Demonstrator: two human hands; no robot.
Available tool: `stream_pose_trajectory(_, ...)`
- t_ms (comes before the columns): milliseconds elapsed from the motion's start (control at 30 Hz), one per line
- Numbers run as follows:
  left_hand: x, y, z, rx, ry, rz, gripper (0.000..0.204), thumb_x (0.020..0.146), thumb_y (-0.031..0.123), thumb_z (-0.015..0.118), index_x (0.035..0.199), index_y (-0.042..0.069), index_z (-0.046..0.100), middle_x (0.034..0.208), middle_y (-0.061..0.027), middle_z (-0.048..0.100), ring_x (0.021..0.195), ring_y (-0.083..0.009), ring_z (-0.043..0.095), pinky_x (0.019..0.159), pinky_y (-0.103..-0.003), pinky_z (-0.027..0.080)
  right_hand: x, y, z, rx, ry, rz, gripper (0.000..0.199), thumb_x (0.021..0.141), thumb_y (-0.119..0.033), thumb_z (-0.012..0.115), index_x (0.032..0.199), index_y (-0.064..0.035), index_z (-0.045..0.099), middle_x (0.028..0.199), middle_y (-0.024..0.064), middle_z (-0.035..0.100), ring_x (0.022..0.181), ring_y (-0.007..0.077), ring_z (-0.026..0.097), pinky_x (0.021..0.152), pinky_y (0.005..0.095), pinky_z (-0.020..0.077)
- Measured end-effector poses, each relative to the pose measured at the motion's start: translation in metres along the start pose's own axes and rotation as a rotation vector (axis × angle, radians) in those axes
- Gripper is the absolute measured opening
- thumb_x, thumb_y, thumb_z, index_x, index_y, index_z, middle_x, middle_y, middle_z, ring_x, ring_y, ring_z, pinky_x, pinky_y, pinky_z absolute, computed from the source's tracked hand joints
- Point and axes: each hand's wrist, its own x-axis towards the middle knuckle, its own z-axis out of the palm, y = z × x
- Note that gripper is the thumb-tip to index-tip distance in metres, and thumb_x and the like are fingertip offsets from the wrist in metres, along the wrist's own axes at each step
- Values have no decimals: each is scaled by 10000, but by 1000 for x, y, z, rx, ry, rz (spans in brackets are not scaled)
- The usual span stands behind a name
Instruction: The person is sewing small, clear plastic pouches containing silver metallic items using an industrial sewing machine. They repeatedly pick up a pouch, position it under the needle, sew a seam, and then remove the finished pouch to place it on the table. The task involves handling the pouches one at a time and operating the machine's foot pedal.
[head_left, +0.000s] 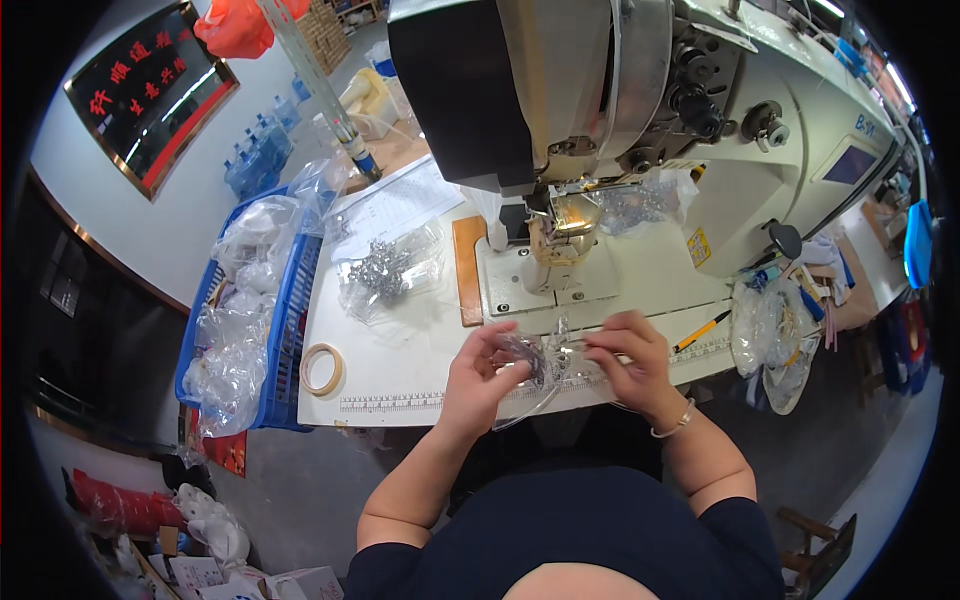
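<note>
Both hands are at the near edge of the sewing table, in front of an industrial sewing machine. My left hand has its fingers curled round a crumpled clear plastic piece with dark, shiny bits in it. On the other side, my right hand pinches the same clear piece between thumb and fingers. A clear strap or tube hangs in a loop below it. Exactly what the piece is cannot be made out. Beyond my left hand lies a pile of similar clear pieces with small dark metal parts.
At the left stands a blue basket of clear plastic bags, beside a tape roll. A ruler strip runs along the table edge. A yellow pen and a stuffed clear bag lie at the right.
</note>
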Motion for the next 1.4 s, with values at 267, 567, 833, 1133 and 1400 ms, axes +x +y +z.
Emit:
stream_pose_trajectory(267, 1, 11, -4, 1246, -225, 1271, 217, 617, -10, 715, 820, 56, 677, 996, -58, 605, 950, -246, 578, 723, -359, 522, -2, -58, -46, -311, 132, -308, 261, 719, -164, 748, 946, -63, 668, 809, 37, 551, 575, 152, 509, 524, 256, 412)
stream_pose_trajectory(567, 4, 19, -1, 1359, -324, 1457, 170, 628, 33, 710, 776, 86, 646, 965, -37, 589, 934, -233, 576, 719, -332, 524, 1, -42, -18, -501, 22, -139, 284, 619, -108, 770, 886, -90, 673, 761, 12, 562, 565, 161, 502, 479, 271, 411)
stream_pose_trajectory(833, 3, 14, 4, 1333, -304, 1462, 177, 634, 33, 702, 786, 98, 638, 961, -28, 589, 910, -221, 585, 711, -326, 525, 2, -39, -8, -445, 1, -111, 270, 629, -110, 769, 880, -100, 670, 751, 11, 561, 591, 167, 537, 489, 274, 430)
stream_pose_trajectory(1133, 7, 14, 1, 1365, -390, 1433, 165, 632, 27, 673, 772, 105, 630, 957, -17, 593, 890, -193, 592, 742, -311, 521, 3, -38, -12, -448, 56, -98, 259, 631, -110, 765, 868, -100, 660, 746, 4, 552, 585, 163, 523, 492, 275, 422)
stream_pose_trajectory(1400, 8, 21, 3, 1414, -469, 1449, 150, 649, 30, 657, 771, 111, 628, 954, -14, 590, 900, -188, 591, 737, -300, 525, 8, -40, -15, -581, -106, -157, 213, 673, -152, 723, 868, -121, 642, 765, -12, 527, 570, 149, 480, 492, 272, 396)
